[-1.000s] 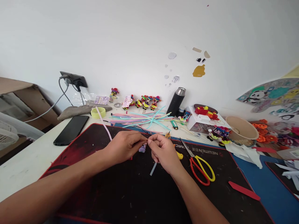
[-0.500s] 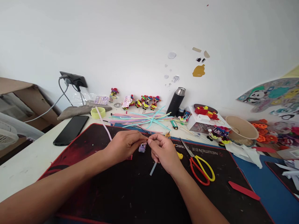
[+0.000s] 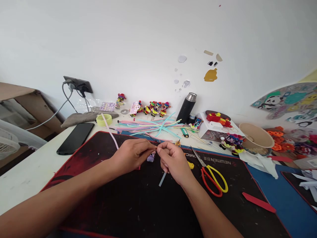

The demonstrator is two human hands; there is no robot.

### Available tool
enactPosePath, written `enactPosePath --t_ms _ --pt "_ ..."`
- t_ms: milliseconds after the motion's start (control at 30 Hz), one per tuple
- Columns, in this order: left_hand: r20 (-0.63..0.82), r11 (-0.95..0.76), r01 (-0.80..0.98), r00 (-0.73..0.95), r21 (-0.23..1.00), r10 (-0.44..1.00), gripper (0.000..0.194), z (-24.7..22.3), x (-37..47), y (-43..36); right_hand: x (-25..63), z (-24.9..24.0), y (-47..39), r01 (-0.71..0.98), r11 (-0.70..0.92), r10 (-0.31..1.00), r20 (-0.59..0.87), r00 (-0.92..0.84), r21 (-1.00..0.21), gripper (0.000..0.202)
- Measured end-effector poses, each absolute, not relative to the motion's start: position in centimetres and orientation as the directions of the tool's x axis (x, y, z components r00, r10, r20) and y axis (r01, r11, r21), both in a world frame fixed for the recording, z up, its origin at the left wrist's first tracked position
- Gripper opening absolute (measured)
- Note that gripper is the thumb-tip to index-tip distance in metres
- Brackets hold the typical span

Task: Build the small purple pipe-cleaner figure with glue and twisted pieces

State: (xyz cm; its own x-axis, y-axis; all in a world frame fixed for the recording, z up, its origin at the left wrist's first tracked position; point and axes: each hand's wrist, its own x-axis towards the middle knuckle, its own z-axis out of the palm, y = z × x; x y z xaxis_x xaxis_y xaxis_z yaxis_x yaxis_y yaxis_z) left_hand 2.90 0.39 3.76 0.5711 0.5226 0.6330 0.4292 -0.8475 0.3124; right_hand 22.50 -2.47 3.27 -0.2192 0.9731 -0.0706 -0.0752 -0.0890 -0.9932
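My left hand and my right hand meet at the fingertips over the black mat. Both are closed in a pinch, and what lies between the fingertips is too small to make out. A translucent stick shows below my right hand, its upper end hidden by the fingers. Behind my left fingers, partly covered, is a small purple figure. Beside my left wrist a pale pink strip slants upward. Open scissors with red and yellow handles rest to the right of my right hand.
Pastel fuzzy stems lie behind the mat, with small colourful figures against the wall. A black flask leans there. A phone is at the left; a red strip, a beige bowl and a white box are at the right.
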Motion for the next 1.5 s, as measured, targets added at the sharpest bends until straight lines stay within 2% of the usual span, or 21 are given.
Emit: enactPosePath --t_ms 333,600,1067,1500 --pt "0.616 -0.828 0.438 0.559 0.350 0.555 0.012 3.91 2.98 0.32 22.47 3.11 -2.37 -0.069 -0.096 0.973 -0.079 -0.216 -0.993 0.028" --pt "0.635 -0.850 0.433 0.574 0.300 0.517 0.013 3.51 2.94 0.50 22.50 2.85 -2.46 -0.063 -0.084 0.974 -0.069 -0.216 -0.994 0.027" --pt "0.541 -0.758 0.425 0.532 0.495 0.651 0.014 3.94 3.14 0.16 22.38 3.04 -2.41 -0.063 -0.091 0.974 -0.076 -0.213 -0.994 0.028" --pt "0.552 -0.765 0.421 0.530 0.488 0.644 0.014 3.85 3.10 0.20 22.38 2.83 -2.36 -0.069 -0.090 0.973 -0.073 -0.217 -0.994 0.028"
